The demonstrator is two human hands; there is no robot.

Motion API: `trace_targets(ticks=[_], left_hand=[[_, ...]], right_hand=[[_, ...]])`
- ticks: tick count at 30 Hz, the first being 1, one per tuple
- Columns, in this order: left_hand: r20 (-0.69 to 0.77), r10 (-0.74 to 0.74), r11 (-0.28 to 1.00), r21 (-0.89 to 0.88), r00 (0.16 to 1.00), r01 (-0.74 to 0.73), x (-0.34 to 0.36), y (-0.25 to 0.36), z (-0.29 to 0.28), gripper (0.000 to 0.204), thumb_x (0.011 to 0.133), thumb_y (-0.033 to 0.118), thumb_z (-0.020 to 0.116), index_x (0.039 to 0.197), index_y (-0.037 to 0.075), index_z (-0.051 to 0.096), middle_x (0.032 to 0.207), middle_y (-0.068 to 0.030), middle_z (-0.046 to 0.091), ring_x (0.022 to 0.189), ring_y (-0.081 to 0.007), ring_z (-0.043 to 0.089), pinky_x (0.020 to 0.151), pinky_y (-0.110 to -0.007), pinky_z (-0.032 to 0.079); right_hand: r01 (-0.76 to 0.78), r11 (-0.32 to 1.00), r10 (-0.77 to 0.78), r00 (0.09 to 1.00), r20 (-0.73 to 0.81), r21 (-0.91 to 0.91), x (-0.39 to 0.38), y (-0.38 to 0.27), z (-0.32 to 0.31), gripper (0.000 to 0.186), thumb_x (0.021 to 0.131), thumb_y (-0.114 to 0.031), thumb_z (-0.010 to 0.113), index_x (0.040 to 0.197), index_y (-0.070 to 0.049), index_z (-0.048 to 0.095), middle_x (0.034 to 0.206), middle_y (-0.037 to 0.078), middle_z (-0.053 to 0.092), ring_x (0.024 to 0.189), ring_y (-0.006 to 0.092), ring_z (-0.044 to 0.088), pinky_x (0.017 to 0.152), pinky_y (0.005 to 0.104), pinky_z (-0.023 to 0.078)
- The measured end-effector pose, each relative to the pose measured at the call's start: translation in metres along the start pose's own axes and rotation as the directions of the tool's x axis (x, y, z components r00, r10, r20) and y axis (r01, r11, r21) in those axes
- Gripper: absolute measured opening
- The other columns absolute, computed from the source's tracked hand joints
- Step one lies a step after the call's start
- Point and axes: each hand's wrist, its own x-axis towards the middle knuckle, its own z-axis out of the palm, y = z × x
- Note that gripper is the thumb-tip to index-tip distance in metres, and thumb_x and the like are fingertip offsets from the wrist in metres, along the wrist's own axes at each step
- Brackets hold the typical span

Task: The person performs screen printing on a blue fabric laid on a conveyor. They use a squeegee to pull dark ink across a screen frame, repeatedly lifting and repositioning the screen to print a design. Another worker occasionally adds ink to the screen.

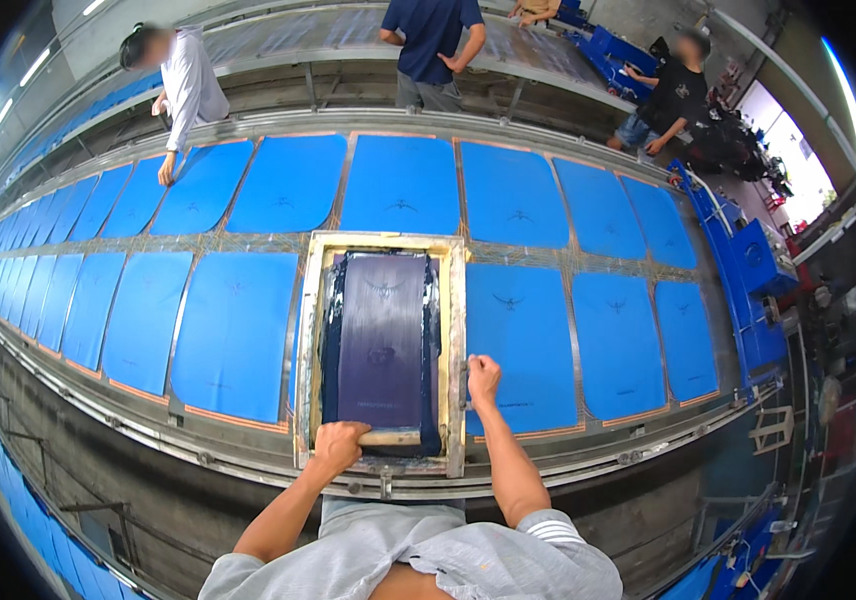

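Observation:
A rectangular printing screen (382,335) with a pale, ink-stained frame lies over the near row of blue panels, its purplish mesh bordered by dark ink. My left hand (340,446) is at the lower left, fingers wrapped over a pale wooden bar (398,436) inside the frame's lower edge. My right hand (483,378) is curled on the frame's right side, beside a blue panel (518,340) bearing a small dark emblem. What lies beneath the screen is hidden.
Two rows of blue panels (398,185) cover the long table. A metal rail (548,464) runs along the near edge. Blue machine housings (758,260) stand at the right. A person in white (188,85) reaches onto the far row; other people (428,45) stand behind.

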Motion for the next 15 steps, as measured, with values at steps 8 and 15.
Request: trace_targets(ticks=[8, 15], left_hand=[[0.014, 0.003, 0.999, -0.050, 1.000, -0.002, -0.012, -0.033, -0.021, 0.038, 0.067, 0.003, 0.064, 0.102, 0.012, 0.077, 0.095, -0.0133, 0.074, 0.082, -0.0324, 0.071, 0.072, -0.043, 0.057], [0.061, -0.027, 0.998, 0.064, 0.998, 0.023, -0.033, -0.045, -0.002, 0.024, 0.070, 0.008, 0.066, 0.091, 0.016, 0.074, 0.082, -0.0139, 0.071, 0.079, -0.0337, 0.070, 0.069, -0.047, 0.054]], right_hand=[[0.034, 0.998, -0.036, 0.999, 0.031, 0.057, -0.018, 0.002, 0.025, 0.028, 0.090, -0.020, 0.066, 0.075, 0.004, 0.062, 0.058, 0.006, 0.053, 0.056, 0.0128, 0.047, 0.053, 0.0366, 0.038], [0.140, 0.984, -0.134, 0.989, 0.054, -0.109, -0.014, 0.005, 0.047, 0.032, 0.091, -0.027, 0.063, 0.078, 0.003, 0.061, 0.073, 0.023, 0.061, 0.070, 0.0401, 0.059, 0.065, 0.0478, 0.045]])
